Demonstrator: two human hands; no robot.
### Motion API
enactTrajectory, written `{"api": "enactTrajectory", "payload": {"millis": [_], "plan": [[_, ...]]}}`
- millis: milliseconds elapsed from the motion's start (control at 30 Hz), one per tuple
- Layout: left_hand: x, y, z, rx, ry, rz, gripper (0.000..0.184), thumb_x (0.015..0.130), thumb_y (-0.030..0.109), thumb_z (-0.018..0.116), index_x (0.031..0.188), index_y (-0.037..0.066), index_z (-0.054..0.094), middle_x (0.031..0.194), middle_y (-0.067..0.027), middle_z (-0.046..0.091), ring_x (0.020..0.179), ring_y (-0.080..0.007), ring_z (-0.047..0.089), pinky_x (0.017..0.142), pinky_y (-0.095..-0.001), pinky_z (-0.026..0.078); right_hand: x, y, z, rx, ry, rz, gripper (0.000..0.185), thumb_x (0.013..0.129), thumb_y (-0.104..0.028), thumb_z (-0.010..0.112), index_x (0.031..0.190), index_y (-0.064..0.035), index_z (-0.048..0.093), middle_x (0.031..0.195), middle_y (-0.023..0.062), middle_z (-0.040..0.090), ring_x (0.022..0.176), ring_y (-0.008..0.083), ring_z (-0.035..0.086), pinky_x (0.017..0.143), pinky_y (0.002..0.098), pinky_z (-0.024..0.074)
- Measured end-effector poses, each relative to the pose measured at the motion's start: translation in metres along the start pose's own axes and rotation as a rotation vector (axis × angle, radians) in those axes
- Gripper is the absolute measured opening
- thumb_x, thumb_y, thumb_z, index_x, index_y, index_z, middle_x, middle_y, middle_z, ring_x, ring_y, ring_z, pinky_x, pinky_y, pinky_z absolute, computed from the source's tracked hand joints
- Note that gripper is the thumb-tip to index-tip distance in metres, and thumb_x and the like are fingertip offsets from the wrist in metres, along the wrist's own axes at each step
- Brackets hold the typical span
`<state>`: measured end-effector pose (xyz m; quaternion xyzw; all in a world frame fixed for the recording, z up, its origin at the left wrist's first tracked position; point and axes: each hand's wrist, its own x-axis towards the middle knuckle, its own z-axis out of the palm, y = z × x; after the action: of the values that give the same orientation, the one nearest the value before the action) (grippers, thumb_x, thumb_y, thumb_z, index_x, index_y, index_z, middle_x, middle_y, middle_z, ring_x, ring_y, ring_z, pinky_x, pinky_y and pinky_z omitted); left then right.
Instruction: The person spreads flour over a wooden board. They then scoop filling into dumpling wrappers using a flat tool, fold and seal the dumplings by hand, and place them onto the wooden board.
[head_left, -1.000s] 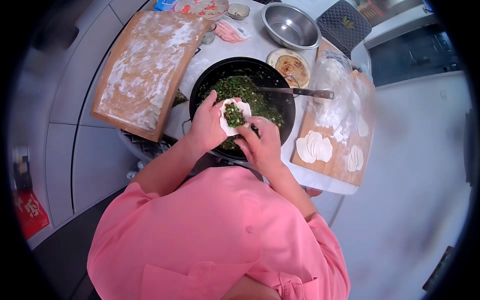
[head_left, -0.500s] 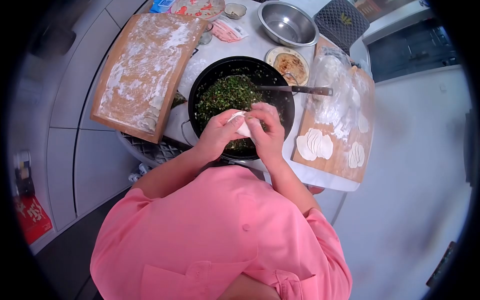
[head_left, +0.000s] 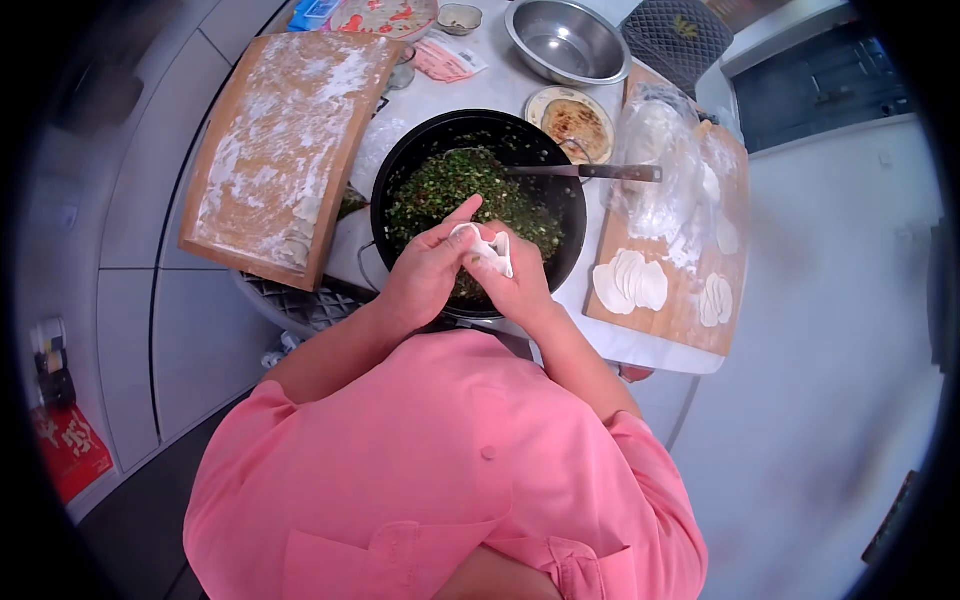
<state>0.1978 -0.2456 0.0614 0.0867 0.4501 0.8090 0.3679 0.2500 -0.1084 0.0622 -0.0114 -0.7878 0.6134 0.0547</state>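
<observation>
Between my two hands a dumpling [head_left: 492, 250] of white dough is held, partly folded, its edge standing up. My left hand [head_left: 428, 268] grips its left side, with one finger pointing up and away. Around its right side my right hand [head_left: 522, 282] is closed, the thumb against the dough. Both hands are over the near part of a black pot [head_left: 577, 235]. Chopped green filling [head_left: 465, 190] fills much of the pot, and a long-handled utensil [head_left: 620, 172] lies across its right rim, its far end in the pot.
A floured board [head_left: 280, 150] stands at left with dough pieces along its edge. Dough wrappers [head_left: 630, 282] lie on the right board [head_left: 650, 325], near a plastic bag [head_left: 655, 170]. Behind are a steel bowl [head_left: 570, 45] and a plate with a browned flatbread [head_left: 577, 130].
My hands have turned the dumpling, and its open edge now shows on the right. A left finger has extended upward, while the right fingers have curled lower. The view has shifted slightly.
</observation>
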Motion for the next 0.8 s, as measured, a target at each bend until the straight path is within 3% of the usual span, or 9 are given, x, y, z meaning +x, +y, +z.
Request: {"api": "enactTrajectory", "payload": {"millis": [33, 100, 267, 333, 433, 533, 633, 767, 800], "plan": [[0.0, 0.0, -0.002, 0.001, 0.003, 0.0, 0.031, 0.095, 0.021, 0.039, 0.107, -0.004, 0.053, 0.143, -0.0158, 0.028, 0.111, -0.0155, 0.046, 0.089, -0.0284, 0.039, 0.0, -0.001, 0.0, -0.059, -0.019, 0.011, 0.029, 0.079, -0.027, 0.061, 0.098, -0.0058, 0.059, 0.076, 0.011, 0.061, 0.068, 0.0245, 0.06, 0.064, 0.0323, 0.0457], [-0.001, -0.001, -0.005, 0.346, -0.078, 0.229, 0.03, 0.095, 0.019, 0.038, 0.104, -0.003, 0.055, 0.14, -0.0173, 0.033, 0.106, -0.0149, 0.049, 0.086, -0.0272, 0.04, 0.0, 0.004, 0.002, -0.08, -0.041, 0.016, 0.027, 0.082, -0.028, 0.058, 0.099, -0.0066, 0.059, 0.076, 0.011, 0.061, 0.067, 0.0248, 0.06, 0.064, 0.0319, 0.0459], [-0.004, 0.009, -0.002, 0.251, -0.076, 0.122, 0.033, 0.095, 0.021, 0.039, 0.11, -0.003, 0.055, 0.137, -0.0173, 0.037, 0.095, -0.0135, 0.053, 0.079, -0.0259, 0.042, -0.001, -0.002, 0.005, -0.002, -0.048, 0.072, 0.031, 0.09, -0.032, 0.048, 0.096, -0.0042, 0.061, 0.075, 0.009, 0.063, 0.065, 0.0202, 0.06, 0.061, 0.0294, 0.0453], [-0.005, 0.009, -0.002, 0.285, -0.119, 0.134, 0.037, 0.095, 0.026, 0.04, 0.114, -0.003, 0.053, 0.137, -0.0163, 0.037, 0.092, -0.0124, 0.053, 0.075, -0.0253, 0.042, -0.004, -0.01, 0.004, 0.271, -0.077, 0.258, 0.037, 0.094, -0.033, 0.041, 0.09, -0.0013, 0.061, 0.071, 0.0054, 0.061, 0.059, 0.0133, 0.055, 0.054, 0.0255, 0.0417], [-0.01, 0.008, -0.002, 0.352, -0.212, 0.186, 0.045, 0.095, 0.028, 0.039, 0.126, -0.004, 0.043, 0.144, -0.0101, 0.025, 0.097, -0.0117, 0.053, 0.076, -0.0222, 0.045, -0.006, -0.009, 0.005, 0.525, -0.182, 0.359, 0.042, 0.095, -0.035, 0.038, 0.085, -0.0009, 0.06, 0.069, 0.0028, 0.058, 0.055, 0.0073, 0.048, 0.05, 0.0218, 0.0367], [-0.012, 0.011, -0.002, 0.331, -0.276, 0.091, 0.059, 0.095, 0.042, 0.034, 0.137, 0.001, 0.025, 0.136, -0.0132, 0.036, 0.089, -0.0121, 0.057, 0.063, -0.019, 0.047, -0.005, -0.027, 0.004, 0.581, -0.248, 0.341, 0.042, 0.096, -0.037, 0.036, 0.086, -0.0027, 0.059, 0.067, 0.0037, 0.057, 0.051, 0.0062, 0.045, 0.045, 0.0195, 0.0333], [-0.016, 0.021, 0.003, 0.243, -0.302, 0.055, 0.059, 0.095, 0.042, 0.033, 0.135, -0.001, 0.029, 0.135, -0.0141, 0.038, 0.09, -0.0124, 0.057, 0.063, -0.019, 0.047, -0.004, -0.029, 0.0, 0.672, -0.337, 0.313, 0.042, 0.097, -0.036, 0.033, 0.089, -0.0028, 0.058, 0.068, 0.0045, 0.058, 0.048, 0.006, 0.044, 0.042, 0.0181, 0.0318], [-0.018, 0.029, 0.002, 0.197, -0.359, -0.028, 0.054, 0.096, 0.039, 0.03, 0.129, -0.004, 0.038, 0.133, -0.0145, 0.04, 0.096, -0.0157, 0.057, 0.062, -0.0191, 0.047, -0.001, -0.039, -0.003, 0.548, -0.367, 0.274, 0.043, 0.097, -0.036, 0.032, 0.088, -0.0024, 0.058, 0.069, 0.004, 0.058, 0.052, 0.0072, 0.048, 0.044, 0.0202, 0.035], [-0.018, 0.031, 0.008, 0.295, -0.29, 0.081, 0.051, 0.096, 0.035, 0.028, 0.126, -0.005, 0.042, 0.132, -0.0163, 0.042, 0.1, -0.0184, 0.055, 0.069, -0.0225, 0.048, -0.001, -0.043, -0.004, 0.47, -0.359, 0.221, 0.044, 0.097, -0.036, 0.032, 0.086, -0.0018, 0.058, 0.068, 0.004, 0.058, 0.053, 0.0083, 0.05, 0.046, 0.0221, 0.0371]]}}
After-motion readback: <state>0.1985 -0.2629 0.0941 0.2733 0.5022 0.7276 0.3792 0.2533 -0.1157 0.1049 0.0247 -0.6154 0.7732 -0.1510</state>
